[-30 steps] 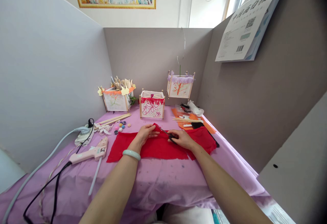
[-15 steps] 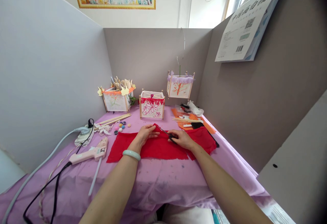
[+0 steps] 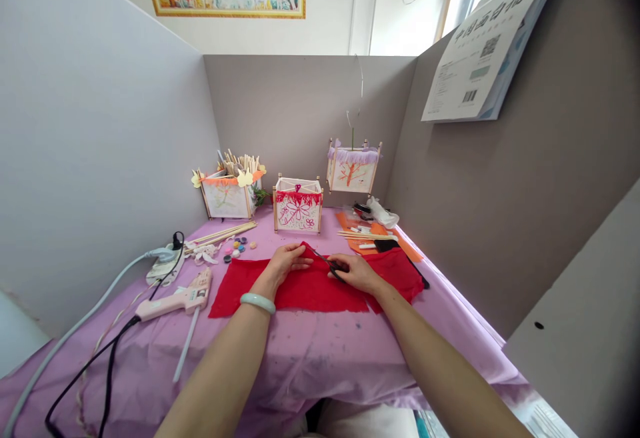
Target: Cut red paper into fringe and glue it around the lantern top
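A long piece of red cloth lies across the purple-covered table. My left hand, with a pale green bangle on the wrist, pinches the cloth's far edge and lifts it slightly. In my right hand is a pair of black-handled scissors, its blades pointing left at the raised edge near my left fingertips. Whether the blades are parted is too small to tell. Beyond my hands stands a small white box lantern with wooden posts, red fringe and a pink flower drawing.
On the left lie a pink glue gun, a power strip with cables, and several small paint pots. Behind them stands a box of sticks. A purple-fringed lantern hangs at back right, above orange sheets.
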`<state>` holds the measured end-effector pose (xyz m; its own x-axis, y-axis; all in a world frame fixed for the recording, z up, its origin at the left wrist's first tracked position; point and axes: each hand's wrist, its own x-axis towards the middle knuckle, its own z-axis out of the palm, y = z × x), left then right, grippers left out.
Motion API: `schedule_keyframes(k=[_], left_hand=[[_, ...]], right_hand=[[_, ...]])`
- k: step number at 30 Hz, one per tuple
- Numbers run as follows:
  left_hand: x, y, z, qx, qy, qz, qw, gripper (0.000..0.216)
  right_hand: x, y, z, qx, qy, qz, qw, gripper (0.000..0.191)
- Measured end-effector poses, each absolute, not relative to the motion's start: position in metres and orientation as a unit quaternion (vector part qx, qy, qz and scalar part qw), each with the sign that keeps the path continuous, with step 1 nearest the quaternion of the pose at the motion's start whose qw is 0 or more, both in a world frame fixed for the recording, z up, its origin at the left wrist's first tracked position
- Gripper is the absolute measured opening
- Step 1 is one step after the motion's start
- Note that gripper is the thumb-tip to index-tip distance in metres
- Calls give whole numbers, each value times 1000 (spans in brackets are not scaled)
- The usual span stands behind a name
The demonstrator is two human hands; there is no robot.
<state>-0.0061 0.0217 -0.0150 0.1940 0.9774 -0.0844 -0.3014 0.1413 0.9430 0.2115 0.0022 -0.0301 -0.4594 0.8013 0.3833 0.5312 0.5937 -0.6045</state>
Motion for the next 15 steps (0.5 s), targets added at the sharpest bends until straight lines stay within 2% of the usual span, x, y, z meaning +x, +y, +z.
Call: schedule_keyframes(k=[15], left_hand=[[-6,21,-16,432,390,496,644,15]], right_hand=[[211,5,-33,-410,-829,196,327,30]])
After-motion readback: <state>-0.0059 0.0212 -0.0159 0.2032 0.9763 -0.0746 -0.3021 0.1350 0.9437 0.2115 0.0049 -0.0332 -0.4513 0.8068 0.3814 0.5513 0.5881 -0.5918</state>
